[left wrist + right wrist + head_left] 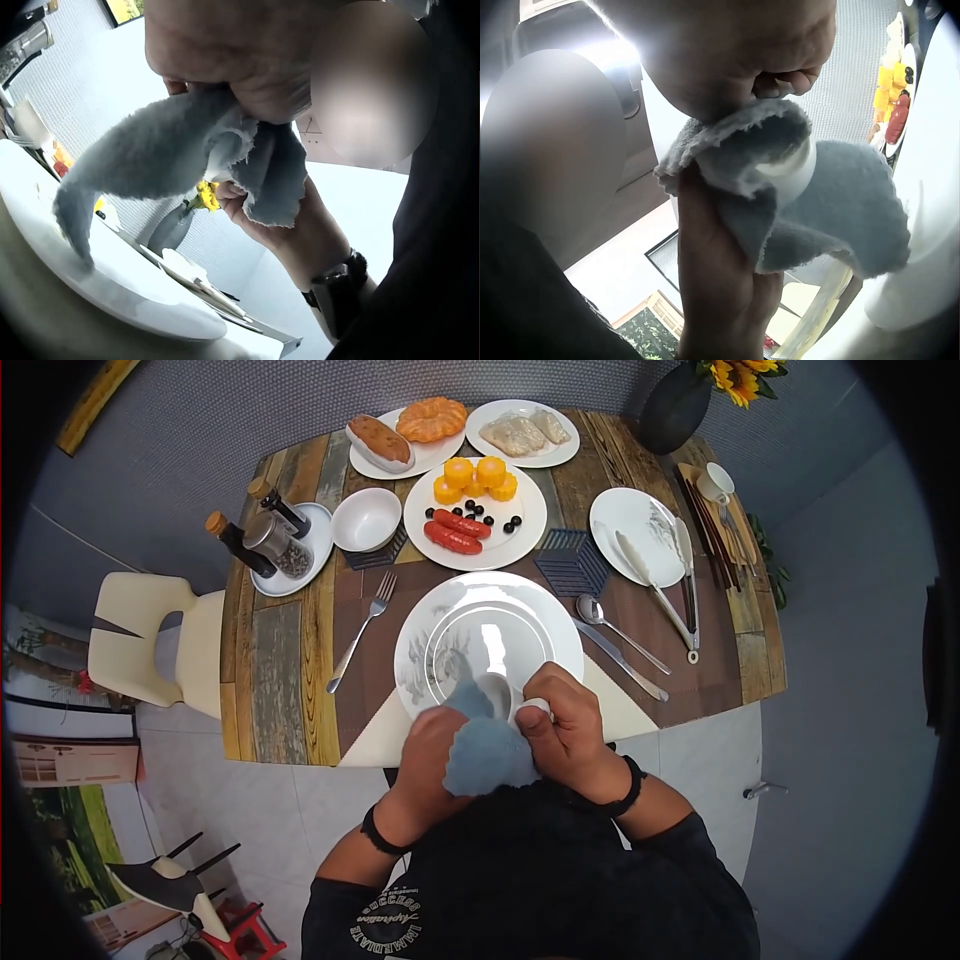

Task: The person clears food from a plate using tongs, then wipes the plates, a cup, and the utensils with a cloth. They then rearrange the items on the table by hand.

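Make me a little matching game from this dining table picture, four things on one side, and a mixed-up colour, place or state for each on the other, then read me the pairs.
Things:
1. Cloth
2. Fork
3. Sausages
4. Vase

Descriptions:
A. Red, lying on the food plate
B. Dark, with yellow flowers in it
C. Blue-grey, gripped by the left hand
D. On the brown mat, left of the large plate

Pairs: 1-C, 2-D, 3-A, 4-B.

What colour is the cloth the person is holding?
The cloth is a plain greyish blue; it shows best in the head view.
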Action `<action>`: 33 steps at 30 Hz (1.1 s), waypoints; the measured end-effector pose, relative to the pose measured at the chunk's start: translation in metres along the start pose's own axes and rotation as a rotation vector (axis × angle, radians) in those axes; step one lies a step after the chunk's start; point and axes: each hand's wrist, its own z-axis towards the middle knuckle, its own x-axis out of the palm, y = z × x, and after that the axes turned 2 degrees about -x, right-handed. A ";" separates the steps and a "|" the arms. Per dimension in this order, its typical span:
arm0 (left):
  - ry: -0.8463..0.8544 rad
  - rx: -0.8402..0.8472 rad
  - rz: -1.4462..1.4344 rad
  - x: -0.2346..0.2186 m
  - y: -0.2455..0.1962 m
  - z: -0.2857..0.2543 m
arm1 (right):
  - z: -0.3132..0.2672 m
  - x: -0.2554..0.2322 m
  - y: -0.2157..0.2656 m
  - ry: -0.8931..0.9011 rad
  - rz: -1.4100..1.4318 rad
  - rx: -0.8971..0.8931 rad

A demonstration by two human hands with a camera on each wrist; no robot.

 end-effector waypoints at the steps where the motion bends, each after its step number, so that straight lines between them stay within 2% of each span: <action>1: 0.001 -0.001 0.002 0.005 0.004 -0.006 | -0.001 0.001 -0.001 0.000 0.002 0.000; 4: 0.004 -0.025 -0.097 0.022 0.008 -0.016 | -0.004 0.000 -0.004 0.076 0.051 0.028; 6: -0.128 0.072 -0.200 0.025 0.004 -0.009 | -0.005 -0.005 -0.007 0.148 0.236 0.200; 7: -0.129 0.070 -0.200 0.025 0.004 -0.012 | -0.008 -0.005 -0.011 0.150 0.237 0.202; 9: -0.026 0.068 -0.277 0.025 0.004 -0.017 | -0.012 -0.005 -0.021 0.142 0.631 0.368; 10: -0.027 0.069 -0.277 0.022 0.005 -0.016 | -0.011 -0.005 -0.020 0.142 0.630 0.367; 12: -0.008 0.094 -0.270 0.010 0.002 -0.007 | -0.004 -0.007 -0.006 0.199 1.137 0.867; 13: -0.007 0.095 -0.269 0.010 0.002 -0.004 | 0.005 -0.014 0.014 0.154 1.093 1.142; 14: 0.002 0.171 -0.235 0.012 0.001 -0.002 | 0.001 -0.012 0.011 0.152 1.095 1.141; 15: 0.011 0.247 -0.200 0.013 0.001 0.000 | -0.006 -0.009 0.005 0.213 1.096 1.296; 16: 0.012 0.249 -0.199 0.014 0.003 -0.002 | -0.011 -0.007 0.001 0.275 1.093 1.450; 17: 0.025 0.261 -0.186 0.017 0.006 -0.007 | -0.013 -0.006 0.001 0.344 1.146 1.343; 18: 0.038 0.273 -0.175 0.021 0.009 -0.011 | -0.015 -0.002 0.001 0.343 1.147 1.343; 20: 0.000 0.231 -0.200 0.029 0.012 -0.019 | -0.016 0.005 -0.001 0.222 1.057 1.106; 21: -0.038 0.186 -0.224 0.034 0.013 -0.023 | -0.017 0.006 -0.006 0.223 1.058 1.107; 23: -0.115 0.102 -0.269 0.038 0.011 -0.022 | -0.014 0.007 -0.016 0.076 0.955 0.988; 24: -0.153 0.061 -0.293 0.036 0.008 -0.017 | -0.014 0.005 -0.015 0.076 0.954 0.986; 26: -0.125 0.008 -0.288 0.028 0.003 -0.014 | -0.013 -0.001 -0.010 0.086 -0.073 0.155; 27: -0.102 -0.054 -0.315 0.029 0.003 -0.014 | -0.012 0.002 -0.007 0.096 -0.257 -0.119; 28: -0.080 -0.114 -0.341 0.029 0.003 -0.013 | -0.009 0.004 -0.006 0.100 -0.284 -0.320; 31: -0.111 -0.137 -0.301 0.028 -0.004 -0.012 | -0.008 0.005 -0.005 0.075 -0.236 -0.333; 33: -0.121 -0.177 -0.320 0.028 -0.007 -0.015 | -0.009 0.004 -0.006 0.144 -0.221 -0.317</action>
